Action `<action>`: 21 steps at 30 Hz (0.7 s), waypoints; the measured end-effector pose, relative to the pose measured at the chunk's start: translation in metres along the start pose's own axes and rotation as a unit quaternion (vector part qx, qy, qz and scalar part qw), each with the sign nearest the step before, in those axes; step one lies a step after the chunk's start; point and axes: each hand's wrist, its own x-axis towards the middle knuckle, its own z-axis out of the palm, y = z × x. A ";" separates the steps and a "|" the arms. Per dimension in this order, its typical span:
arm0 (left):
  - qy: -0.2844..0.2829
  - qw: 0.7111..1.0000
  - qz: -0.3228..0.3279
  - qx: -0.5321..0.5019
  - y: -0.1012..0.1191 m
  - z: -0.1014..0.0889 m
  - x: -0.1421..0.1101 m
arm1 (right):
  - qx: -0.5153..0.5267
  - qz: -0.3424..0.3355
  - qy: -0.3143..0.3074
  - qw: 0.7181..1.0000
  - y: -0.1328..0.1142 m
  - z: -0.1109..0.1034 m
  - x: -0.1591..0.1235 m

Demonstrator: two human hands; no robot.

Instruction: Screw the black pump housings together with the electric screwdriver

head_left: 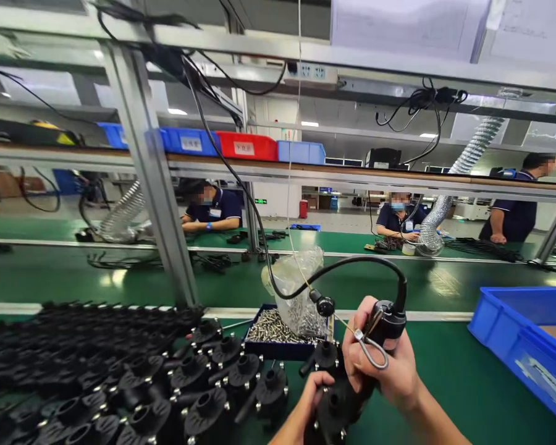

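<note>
My right hand (384, 358) is wrapped round a black corded electric screwdriver (389, 318), which points down and has a wire hanging loop at its top. Below it my left hand (312, 395) grips a black plastic pump-like housing (333, 411) with a round collar and small screws at its rim. The screwdriver's tip is hidden behind my hand and the housing, so contact cannot be made out. Just behind stands a dark blue tray of silver screws (271, 326), with a clear plastic bag (301, 296) of more screws on it.
Many similar black housings (206, 411) stand in rows at the left. A blue bin (519, 346) sits at the right. The screwdriver's cable (254, 213) hangs from above, and a metal post (151, 173) rises at left. Co-workers (401, 216) are across the green benches.
</note>
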 end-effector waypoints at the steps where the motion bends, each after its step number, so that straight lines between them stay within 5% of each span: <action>1: -0.002 1.000 0.007 -0.001 -0.002 -0.002 0.001 | 0.012 0.014 -0.013 1.000 -0.002 0.000 -0.001; 11: -0.026 0.987 0.110 0.112 -0.012 -0.003 0.004 | 0.057 0.076 -0.061 0.994 0.007 0.004 -0.002; 16: -0.019 0.990 0.107 0.087 -0.017 -0.004 0.005 | 0.052 0.061 -0.071 0.994 0.017 0.004 -0.003; 21: -0.010 0.995 0.097 0.023 -0.028 -0.001 0.013 | -0.008 0.053 -0.018 0.998 0.032 0.002 -0.017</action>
